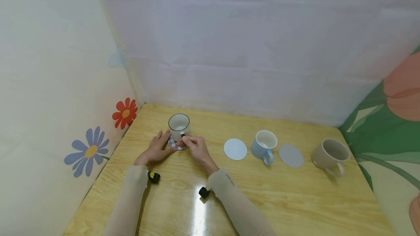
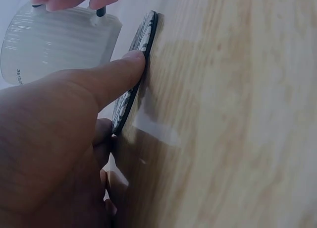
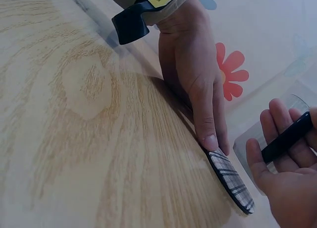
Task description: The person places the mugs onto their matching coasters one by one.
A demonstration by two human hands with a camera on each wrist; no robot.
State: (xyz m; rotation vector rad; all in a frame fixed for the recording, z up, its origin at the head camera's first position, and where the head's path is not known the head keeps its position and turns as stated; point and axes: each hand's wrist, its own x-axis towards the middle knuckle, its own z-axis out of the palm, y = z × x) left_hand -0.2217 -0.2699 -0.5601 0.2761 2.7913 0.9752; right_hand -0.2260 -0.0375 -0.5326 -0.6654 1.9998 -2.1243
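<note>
My right hand (image 1: 198,150) grips the black handle (image 3: 287,139) of a white mug with a dark rim (image 1: 178,121). The mug is upright over a round plaid coaster (image 1: 174,143) with a dark edge; in the left wrist view a narrow gap shows between the mug's base and the coaster. Low on the table, my left hand (image 1: 158,150) has its fingers spread around the coaster's near left side. Its thumb (image 2: 121,72) touches the coaster's edge, which lies flat on the wood. Part of the coaster is hidden beneath the mug and my hands.
On the wooden table (image 1: 177,199), a pale blue round coaster (image 1: 235,149) lies to the right, then a light blue mug (image 1: 260,150), a grey coaster (image 1: 291,156) and a beige mug (image 1: 323,156). A white cloth (image 1: 236,65) hangs behind; flower-printed cloths stand at both sides.
</note>
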